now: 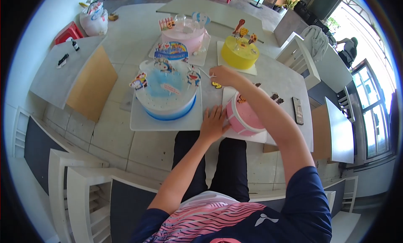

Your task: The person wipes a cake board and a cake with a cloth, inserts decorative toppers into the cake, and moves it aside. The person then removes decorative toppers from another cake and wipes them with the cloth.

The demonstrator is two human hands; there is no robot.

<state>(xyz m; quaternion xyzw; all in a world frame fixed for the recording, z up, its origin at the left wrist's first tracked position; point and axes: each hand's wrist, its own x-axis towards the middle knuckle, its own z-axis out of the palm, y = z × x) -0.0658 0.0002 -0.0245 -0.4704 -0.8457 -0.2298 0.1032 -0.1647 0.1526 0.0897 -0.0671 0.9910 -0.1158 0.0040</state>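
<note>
Reaches across a pale grey desk (289, 81) with the right hand (225, 76), back of the hand up, fingers bent in and pinching a slim white piece (204, 72), too small to identify for certain. Holds it in the gap between the blue-and-white cake (161, 94) on the near left and the yellow cake (239, 54) farther off to the right, close by a small yellow-and-black topper (216, 85). Places the left hand (212, 125) at the front edge of the desk, palm down, fingers spread, between the blue-and-white cake and the small pink cake (243, 117), thumb pointing toward the latter. Cannot tell about contact between thumb and cake. Extends the right forearm over part of the small pink cake, hiding some of its top. Has cartoon figures standing on the blue-and-white cake, a rainbow sign (171, 52) upright at its far side, and a larger pink cake (182, 40) beyond. Has a phone (297, 110) lying near the right edge of the desk, well apart from both hands. Wears a dark blue and pink shirt (222, 215) and black trousers.
</note>
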